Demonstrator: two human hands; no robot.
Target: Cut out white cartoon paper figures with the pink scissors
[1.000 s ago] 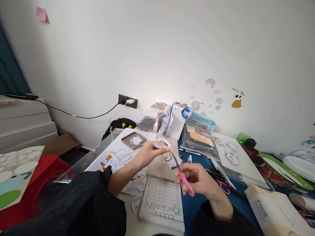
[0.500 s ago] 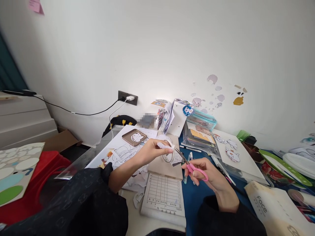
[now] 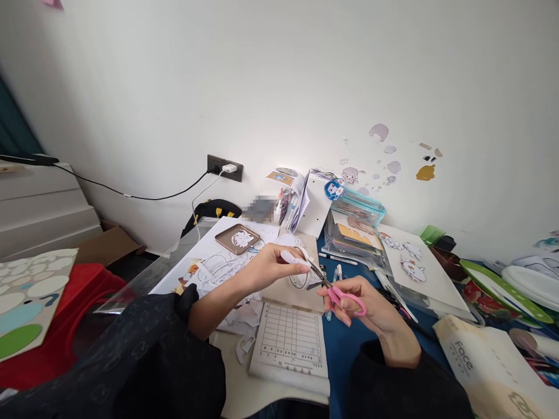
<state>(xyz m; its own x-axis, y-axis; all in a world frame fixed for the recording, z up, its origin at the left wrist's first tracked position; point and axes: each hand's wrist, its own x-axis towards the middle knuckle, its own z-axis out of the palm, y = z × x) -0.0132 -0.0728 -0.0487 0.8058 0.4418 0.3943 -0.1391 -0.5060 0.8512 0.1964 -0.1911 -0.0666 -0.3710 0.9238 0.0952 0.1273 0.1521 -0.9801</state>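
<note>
My left hand pinches a small piece of white paper, part of which curls into a loop below the fingers. In my right hand are pink-handled scissors, with fingers through the loops. The metal blades point up and left, meeting the paper close to my left fingertips. Whether the blades are fully closed is hard to see. Below both hands lies an open notebook with a printed grid page.
Paper scraps and a brown tray with a paper cutout lie left. A tissue pack, a white board with cutouts and a green-rimmed plate are right. A white folder stands by the wall.
The scissors have shifted slightly to the left, their blades nearer my left fingertips. My left hand still pinches the paper. The whole view has tilted a little.
</note>
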